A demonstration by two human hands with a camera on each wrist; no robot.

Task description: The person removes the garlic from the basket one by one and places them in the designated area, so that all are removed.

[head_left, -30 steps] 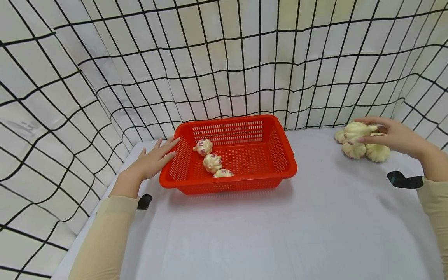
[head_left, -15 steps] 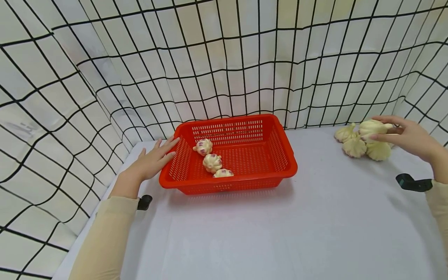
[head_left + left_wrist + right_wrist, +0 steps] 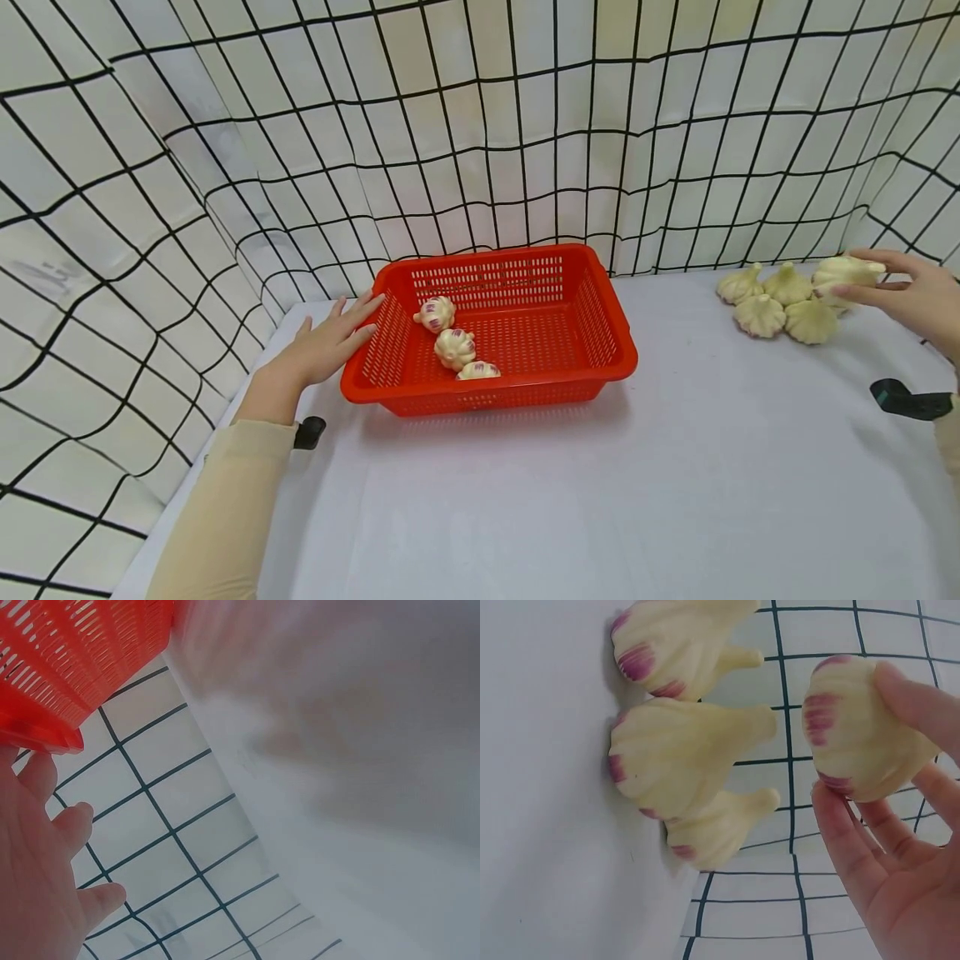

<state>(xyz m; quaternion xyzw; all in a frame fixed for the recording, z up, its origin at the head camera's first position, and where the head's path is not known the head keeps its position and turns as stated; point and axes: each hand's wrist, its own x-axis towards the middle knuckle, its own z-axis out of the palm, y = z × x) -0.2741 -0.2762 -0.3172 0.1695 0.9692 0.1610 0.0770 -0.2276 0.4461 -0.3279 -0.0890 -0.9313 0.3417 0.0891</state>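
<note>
The right hand (image 3: 917,296) pinches one garlic bulb (image 3: 842,271) between thumb and fingertips, stem end towards the palm, with a gap between bulb and surface (image 3: 495,500); the likeliest mishap is a slip, since the grip bears on a few small spots of a rounded, smooth-looking body, and a squeeze off centre could twist it free; a dropped bulb would probably land among the loose garlic bulbs (image 3: 812,322) clustered just beneath and beside it, and could set them rolling; a low, hasty sweep might nudge the cluster too, as its bulbs sit close together.

The left hand (image 3: 326,346) has its fingers spread against the left rim of the red basket (image 3: 517,383); too firm a push there could slide or tip it, and shift the three bulbs (image 3: 454,349) inside; how hard it presses I cannot tell.
</note>
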